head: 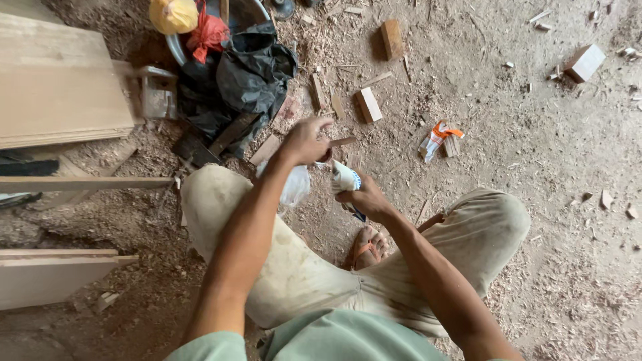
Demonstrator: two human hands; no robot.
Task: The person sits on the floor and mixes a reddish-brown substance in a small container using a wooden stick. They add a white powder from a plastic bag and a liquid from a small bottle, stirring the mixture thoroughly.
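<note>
We count three pale wood blocks (368, 105) on the sawdust floor (535, 167). Our right hand (366, 199) grips one soft white tube (344, 178); our left hand (304, 140) hovers half-closed, empty.

The floor (535, 167) was bare packed earth, strewn with sawdust and shavings (thickest at the near right). Small wooden offcuts (368, 105) lay scattered across the far side. Pale wooden boards (60, 80) were stacked at the far left, more planks (53, 274) at the near left. Daylight fell soft and even.
</note>
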